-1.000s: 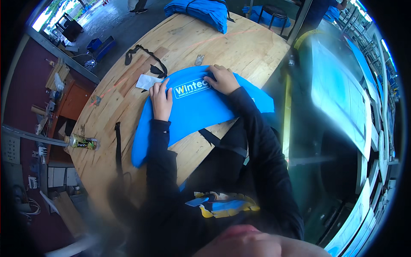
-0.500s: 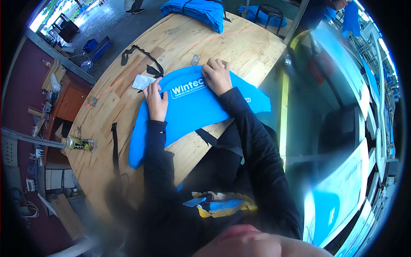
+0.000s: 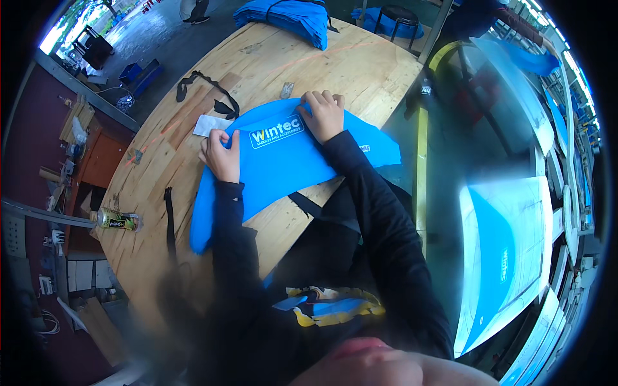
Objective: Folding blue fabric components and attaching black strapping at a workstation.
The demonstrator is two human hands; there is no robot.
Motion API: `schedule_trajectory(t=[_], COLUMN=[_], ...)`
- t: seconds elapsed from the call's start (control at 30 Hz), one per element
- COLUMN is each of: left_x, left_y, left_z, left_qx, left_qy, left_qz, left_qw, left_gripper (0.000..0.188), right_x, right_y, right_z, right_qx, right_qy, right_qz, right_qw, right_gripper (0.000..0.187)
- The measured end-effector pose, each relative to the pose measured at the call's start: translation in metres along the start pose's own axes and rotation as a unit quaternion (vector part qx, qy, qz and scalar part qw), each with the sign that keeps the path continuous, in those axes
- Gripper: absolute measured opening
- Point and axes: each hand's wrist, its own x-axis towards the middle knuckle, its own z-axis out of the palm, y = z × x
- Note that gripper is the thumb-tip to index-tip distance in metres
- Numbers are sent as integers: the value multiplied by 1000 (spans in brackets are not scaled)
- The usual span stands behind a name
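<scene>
A curved bright-blue fabric piece (image 3: pixel 277 170) with a white printed logo lies across the wooden table in front of me. My left hand (image 3: pixel 222 157) is closed at its upper left edge, the fingers curled and the thumb pressed against them on the cloth. Along the far edge, right of the logo, my right hand (image 3: pixel 325 116) pinches the fabric between thumb and bent fingers. The right end of the piece reaches out past the table's edge. A white paper slip (image 3: pixel 212 125) lies just beyond my left hand.
Black straps (image 3: pixel 225 106) lie on the wooden table (image 3: pixel 148 206), with a drink bottle (image 3: pixel 116 219) at its left edge. A strapped stack of blue fabric (image 3: pixel 283 19) sits at the far edge. On the right stand a yellow rail (image 3: pixel 421 167) and boards carrying blue printed pieces (image 3: pixel 492 257).
My left hand has slid a little down and left along the fabric's edge, its fingers curling more. My right hand keeps its place on the far edge. Boards at the right have shifted.
</scene>
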Motion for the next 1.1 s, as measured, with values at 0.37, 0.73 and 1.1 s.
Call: schedule_trajectory(t=[0.37,0.73,1.1], left_x=[0,-2,-41], left_y=[3,6,-50], left_z=[5,-7,-73], left_qx=[-56,-130,111], left_qy=[-55,-272,-284], left_qz=[117,210,124], left_qw=[990,930,944], left_gripper=[28,36,52], right_x=[-1,-60,-114], right_y=[4,-42,77], right_z=[7,-32,-90], right_qx=[42,48,-26], right_qy=[-69,-162,-94], right_qz=[-69,-143,146], right_qw=[994,975,984], right_gripper=[20,42,46])
